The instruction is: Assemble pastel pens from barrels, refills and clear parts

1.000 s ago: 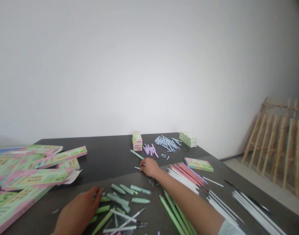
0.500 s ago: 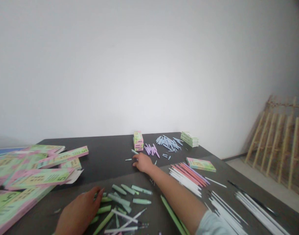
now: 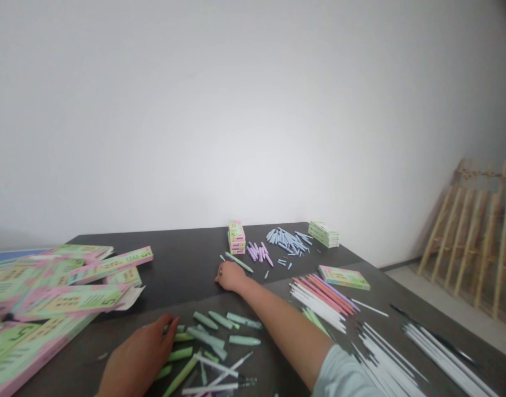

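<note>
My right hand (image 3: 230, 275) reaches far across the dark table (image 3: 178, 264), its fingers curled down onto the surface; what they hold is hidden. A mint-green pen barrel (image 3: 239, 262) lies just beyond its knuckles. My left hand (image 3: 137, 358) lies flat with fingers stretched out on a scatter of green pen barrels and caps (image 3: 219, 328) near me. Thin white refills (image 3: 217, 375) lie beside that hand.
Purple pen parts (image 3: 259, 252), blue pen parts (image 3: 288, 241) and small stacked boxes (image 3: 236, 237) sit at the far edge. Pink and white refills (image 3: 319, 295) fan out at the right. Flat pink-green cartons (image 3: 70, 286) pile up at the left. A wooden rack (image 3: 476, 237) leans against the wall.
My right hand has slid left and a little farther along the table, over a small pale piece that lay there. My left hand has stayed on the green parts.
</note>
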### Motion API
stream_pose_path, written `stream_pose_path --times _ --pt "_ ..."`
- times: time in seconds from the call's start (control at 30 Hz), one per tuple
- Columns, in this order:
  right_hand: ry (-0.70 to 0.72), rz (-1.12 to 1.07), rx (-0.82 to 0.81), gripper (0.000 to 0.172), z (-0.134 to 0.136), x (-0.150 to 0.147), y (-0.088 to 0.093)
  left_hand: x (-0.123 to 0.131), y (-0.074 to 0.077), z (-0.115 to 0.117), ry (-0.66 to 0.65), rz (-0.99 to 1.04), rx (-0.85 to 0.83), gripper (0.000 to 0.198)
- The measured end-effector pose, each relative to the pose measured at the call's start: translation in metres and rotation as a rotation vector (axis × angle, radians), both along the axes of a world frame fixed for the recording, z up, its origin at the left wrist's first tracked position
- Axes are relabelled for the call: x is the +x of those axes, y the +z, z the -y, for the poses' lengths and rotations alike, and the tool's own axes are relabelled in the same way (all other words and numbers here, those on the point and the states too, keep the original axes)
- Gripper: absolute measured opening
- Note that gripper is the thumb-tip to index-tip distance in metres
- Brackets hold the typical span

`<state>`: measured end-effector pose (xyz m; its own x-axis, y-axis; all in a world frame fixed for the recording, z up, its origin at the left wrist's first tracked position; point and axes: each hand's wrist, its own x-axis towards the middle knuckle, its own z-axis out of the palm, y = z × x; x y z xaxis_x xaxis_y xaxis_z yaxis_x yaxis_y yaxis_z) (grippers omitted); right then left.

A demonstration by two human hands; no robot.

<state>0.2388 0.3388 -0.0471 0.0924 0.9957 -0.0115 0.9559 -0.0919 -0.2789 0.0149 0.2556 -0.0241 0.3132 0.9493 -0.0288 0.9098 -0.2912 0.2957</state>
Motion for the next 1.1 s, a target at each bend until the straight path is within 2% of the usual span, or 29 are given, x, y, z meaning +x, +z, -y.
stream_pose_path --times 0.17,0.4,0.7,0.83,0.97,1.1 --pt "-0.048 0.053 0.086 0.03 0.002 0.016 0.004 0.002 0.003 0.003 0.003 0.0 0.019 0.042" --pt "-0.017 0.099 0.212 0.03 -0.022 0.006 0.008 -0.001 0.006 0.002 0.03 0.014 -0.01 0.042" --pt "-0.025 0.065 0.118 0.031 -0.035 -0.005 0.011 0.0 0.009 0.005 0.035 -0.039 0.003 0.04" --pt "0.097 0.015 0.018 0.031 -0.015 -0.011 0.017 -0.002 0.007 0.004 0.028 -0.04 0.004 0.04" --pt "0.262 -0.052 -0.068 0.029 0.031 -0.01 0.021 -0.002 0.005 0.003 0.02 -0.014 0.011 0.04" --pt "0.321 -0.101 -0.109 0.024 0.078 -0.006 0.022 -0.003 0.003 0.003 -0.002 0.005 0.022 0.04"
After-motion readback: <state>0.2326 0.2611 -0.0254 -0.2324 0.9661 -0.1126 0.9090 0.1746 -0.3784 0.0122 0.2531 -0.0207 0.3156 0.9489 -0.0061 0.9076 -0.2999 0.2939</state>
